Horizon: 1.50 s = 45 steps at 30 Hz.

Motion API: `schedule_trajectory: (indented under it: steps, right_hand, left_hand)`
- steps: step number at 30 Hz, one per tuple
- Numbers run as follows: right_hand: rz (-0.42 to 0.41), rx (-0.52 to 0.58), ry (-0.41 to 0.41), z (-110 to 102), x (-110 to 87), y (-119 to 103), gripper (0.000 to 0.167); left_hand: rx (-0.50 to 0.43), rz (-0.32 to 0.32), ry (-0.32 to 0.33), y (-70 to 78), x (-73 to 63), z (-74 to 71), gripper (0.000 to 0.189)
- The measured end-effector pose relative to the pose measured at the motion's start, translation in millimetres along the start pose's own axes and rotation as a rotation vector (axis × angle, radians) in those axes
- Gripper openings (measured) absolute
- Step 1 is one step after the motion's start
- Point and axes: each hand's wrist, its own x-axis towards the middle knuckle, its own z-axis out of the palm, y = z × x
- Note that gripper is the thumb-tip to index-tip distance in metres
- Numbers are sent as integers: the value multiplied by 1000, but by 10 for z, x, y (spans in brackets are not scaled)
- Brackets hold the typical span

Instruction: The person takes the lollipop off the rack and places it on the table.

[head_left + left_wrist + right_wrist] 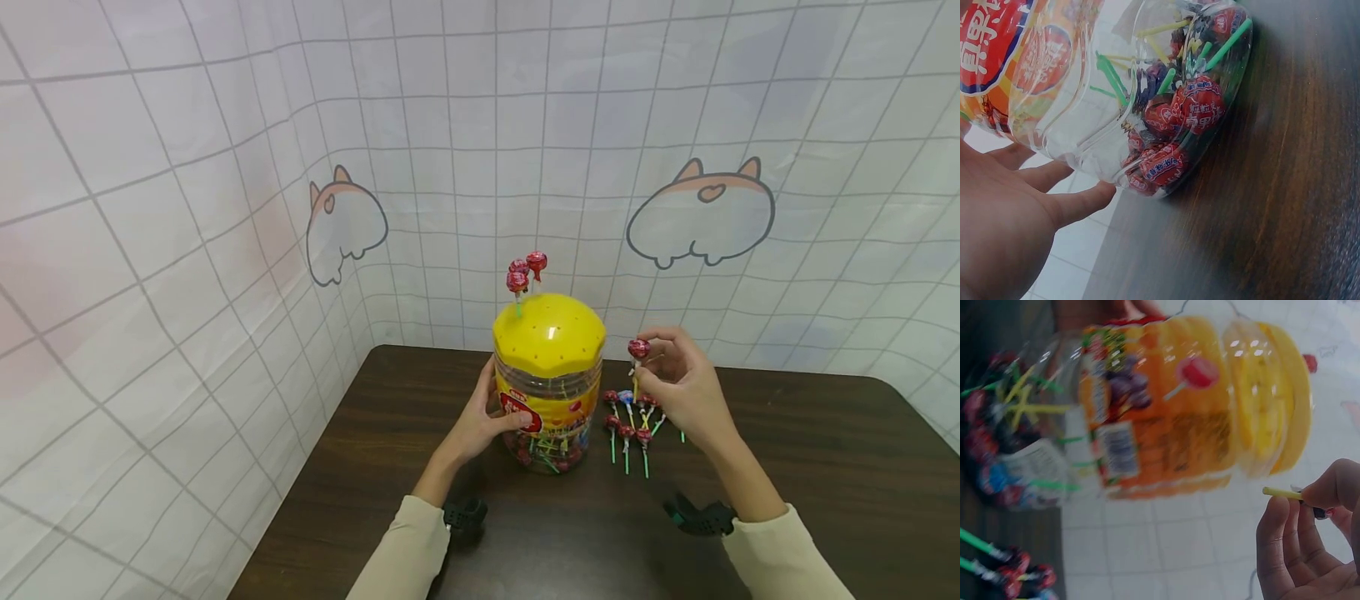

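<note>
A clear plastic candy jar (558,412) with an orange label stands on the table, lollipops piled inside. Its yellow lid (551,342) is dotted with small holes. Three red-wrapped lollipops (517,282) stick up from the lid's back left part. My left hand (480,421) holds the jar from the left, thumb across the front of the label. To the right of the jar, my right hand (686,392) pinches a red-wrapped lollipop (638,349) with its head up. In the right wrist view its yellow stick (1280,493) shows between thumb and fingers.
Several lollipops (643,436) lie on the dark wooden table (570,533) just right of the jar, below my right hand; one has a blue wrapper. A white curtain (450,208) with a grid pattern hangs behind the table and along its left side.
</note>
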Motion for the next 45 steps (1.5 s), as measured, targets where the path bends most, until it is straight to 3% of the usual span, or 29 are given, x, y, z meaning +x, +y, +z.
schedule_trajectory:
  steps: [8, 25, 37, 45]
  right_hand:
    - [33, -39, -13, -132, -163, 293, 44]
    - [125, 20, -26, -268, -374, 704, 45]
    - [200, 18, -140, -349, -426, 1013, 46]
    - [357, 47, -249, -344, -441, 1161, 52]
  left_hand:
    - [-1, -2, 4, -1, 0, -7, 102]
    - [-3, -3, -9, -5, -17, 5, 102]
    - [-21, 10, -10, 42, 12, 6, 102]
    - [-26, 1, -11, 47, -6, 2, 100]
